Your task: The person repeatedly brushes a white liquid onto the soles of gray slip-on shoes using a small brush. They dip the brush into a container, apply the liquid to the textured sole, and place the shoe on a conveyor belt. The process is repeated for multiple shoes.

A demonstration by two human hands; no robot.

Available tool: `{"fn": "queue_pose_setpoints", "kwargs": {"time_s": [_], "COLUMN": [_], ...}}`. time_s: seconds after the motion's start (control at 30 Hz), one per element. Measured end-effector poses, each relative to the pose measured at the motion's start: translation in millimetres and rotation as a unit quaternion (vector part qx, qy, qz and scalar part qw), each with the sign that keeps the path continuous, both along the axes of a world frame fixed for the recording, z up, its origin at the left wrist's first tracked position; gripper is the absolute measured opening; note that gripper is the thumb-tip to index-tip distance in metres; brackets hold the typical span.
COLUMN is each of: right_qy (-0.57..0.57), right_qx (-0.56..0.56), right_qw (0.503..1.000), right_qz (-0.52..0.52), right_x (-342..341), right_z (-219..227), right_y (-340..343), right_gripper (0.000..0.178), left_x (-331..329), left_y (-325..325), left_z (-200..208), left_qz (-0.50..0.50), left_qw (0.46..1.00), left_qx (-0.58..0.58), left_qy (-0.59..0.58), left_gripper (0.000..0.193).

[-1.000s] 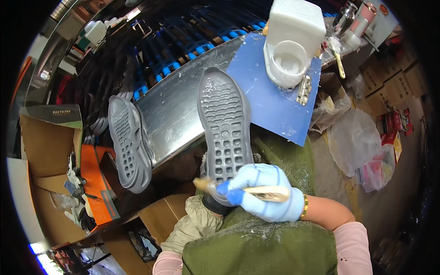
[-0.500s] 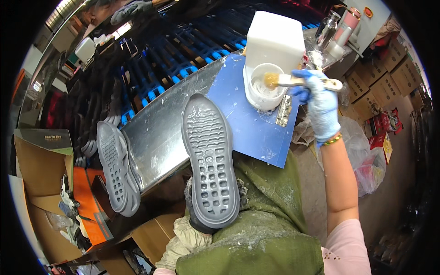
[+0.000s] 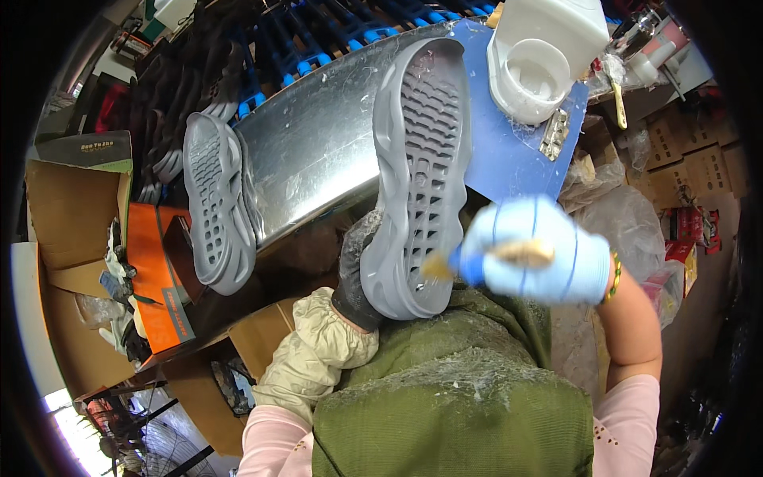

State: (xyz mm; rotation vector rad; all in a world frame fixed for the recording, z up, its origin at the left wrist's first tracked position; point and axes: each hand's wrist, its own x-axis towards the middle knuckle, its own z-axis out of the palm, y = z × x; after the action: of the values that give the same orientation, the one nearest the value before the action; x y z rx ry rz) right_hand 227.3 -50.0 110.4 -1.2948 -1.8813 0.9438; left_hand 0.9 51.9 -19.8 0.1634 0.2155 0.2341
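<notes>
A grey shoe sole (image 3: 421, 175) stands tilted in front of me, its ridged and gridded inner face showing. My left hand (image 3: 359, 266), in a dark glove, is closed on its left edge near the heel; its fingers are partly hidden behind the sole. In a light blue glove, my right hand (image 3: 540, 250) is closed round a brush (image 3: 520, 253). The blurred tan bristles meet the inside of the heel end. Beyond the sole, a white cup (image 3: 536, 79) with whitish liquid sits against a white plastic container (image 3: 548, 28) on a blue sheet (image 3: 509, 151).
Another grey sole (image 3: 213, 203) leans at the metal bench's (image 3: 318, 143) left end. Cardboard boxes (image 3: 79, 207) and an orange box (image 3: 155, 278) stand at left. A second brush (image 3: 617, 99) lies beyond the sheet's right side. Blue rollers (image 3: 342, 40) run along the back.
My right hand has brought the brush from the cup down to the heel of the sole. The sole has turned, now showing its left sidewall. The view has shifted too.
</notes>
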Motion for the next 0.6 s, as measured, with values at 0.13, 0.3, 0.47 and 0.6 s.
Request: {"fn": "queue_pose_setpoints", "kwargs": {"time_s": [0.13, 0.3, 0.47, 0.6], "right_qy": [-0.063, -0.099, -0.017, -0.11], "right_qx": [0.16, 0.017, 0.09, 0.128], "right_qw": [0.983, 0.993, 0.936, 0.909], "right_qz": [-0.06, -0.065, -0.339, -0.381], "right_x": [5, 21, 85, 128], "right_z": [20, 17, 64, 23], "right_y": [15, 46, 51, 56], "right_gripper": [0.006, 0.008, 0.02, 0.02], "left_x": [-8, -7, -1, 16], "left_y": [10, 1, -1, 16], "left_z": [-2, 35, 63, 41], "left_qz": [-0.03, 0.024, 0.048, 0.054], "left_qw": [0.997, 0.994, 0.997, 0.998], "left_qx": [0.006, 0.06, -0.049, -0.001], "left_qy": [0.076, 0.086, -0.046, -0.03], "left_gripper": [0.055, 0.056, 0.062, 0.079]}}
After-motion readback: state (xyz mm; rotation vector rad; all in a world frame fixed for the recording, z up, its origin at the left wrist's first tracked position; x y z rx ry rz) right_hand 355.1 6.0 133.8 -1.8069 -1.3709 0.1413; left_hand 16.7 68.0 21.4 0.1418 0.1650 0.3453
